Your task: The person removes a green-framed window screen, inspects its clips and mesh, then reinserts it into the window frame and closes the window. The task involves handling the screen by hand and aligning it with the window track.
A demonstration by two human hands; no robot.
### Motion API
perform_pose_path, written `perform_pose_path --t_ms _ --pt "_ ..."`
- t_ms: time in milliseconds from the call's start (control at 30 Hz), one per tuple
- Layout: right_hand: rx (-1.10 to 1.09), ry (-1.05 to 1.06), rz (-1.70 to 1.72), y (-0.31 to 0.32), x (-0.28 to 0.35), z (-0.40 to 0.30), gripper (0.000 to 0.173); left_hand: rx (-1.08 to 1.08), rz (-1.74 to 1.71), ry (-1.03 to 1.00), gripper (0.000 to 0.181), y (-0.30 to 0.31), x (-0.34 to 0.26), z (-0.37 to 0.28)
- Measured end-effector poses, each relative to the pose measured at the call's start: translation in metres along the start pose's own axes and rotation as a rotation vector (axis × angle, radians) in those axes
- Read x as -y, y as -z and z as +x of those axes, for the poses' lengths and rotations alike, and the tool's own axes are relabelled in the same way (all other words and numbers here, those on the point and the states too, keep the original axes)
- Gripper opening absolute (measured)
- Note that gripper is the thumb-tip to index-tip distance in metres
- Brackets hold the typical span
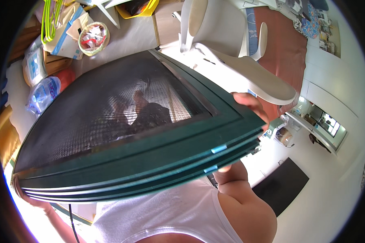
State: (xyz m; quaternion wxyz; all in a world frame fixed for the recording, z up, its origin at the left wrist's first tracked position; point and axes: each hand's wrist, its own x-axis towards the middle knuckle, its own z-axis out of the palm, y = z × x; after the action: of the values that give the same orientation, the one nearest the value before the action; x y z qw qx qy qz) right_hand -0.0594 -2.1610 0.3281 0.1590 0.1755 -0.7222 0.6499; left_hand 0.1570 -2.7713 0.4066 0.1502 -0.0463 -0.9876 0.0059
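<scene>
A stack of dark green framed panels (170, 142) spans the middle of the view, tilted. The top one holds a dark, fine mesh-like pane (88, 112), in which dark figure-like shapes show. Small pale blue pieces (219, 148) sit on the frames' near edges. My left hand (24, 194) wraps the stack's lower left corner. My right hand (252, 104) grips its right end, with fingers over the far side and part of the hand by the near edge; the frames hide the rest. The stack is in front of my white top.
Beyond the stack is a beige-grey chair (249, 66). At the upper left are a waste basket (92, 51), a paper bag (59, 42), green hangers (47, 27) and a plastic-wrapped pack (47, 91). A dark flat panel (281, 186) shows at right; a black cable (72, 221) hangs below the left end.
</scene>
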Motion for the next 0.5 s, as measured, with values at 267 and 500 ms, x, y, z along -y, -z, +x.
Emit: perform_pose_path --t_ms 267,500 --pt "-0.124 -0.074 0.157 -0.014 -0.002 0.017 0.077 -0.011 0.022 0.094 0.063 -0.014 0.023 0.010" --pt "-0.051 -0.047 0.179 -0.013 -0.013 0.024 0.075 -0.007 0.159 0.026 0.069 -0.017 0.027 0.015"
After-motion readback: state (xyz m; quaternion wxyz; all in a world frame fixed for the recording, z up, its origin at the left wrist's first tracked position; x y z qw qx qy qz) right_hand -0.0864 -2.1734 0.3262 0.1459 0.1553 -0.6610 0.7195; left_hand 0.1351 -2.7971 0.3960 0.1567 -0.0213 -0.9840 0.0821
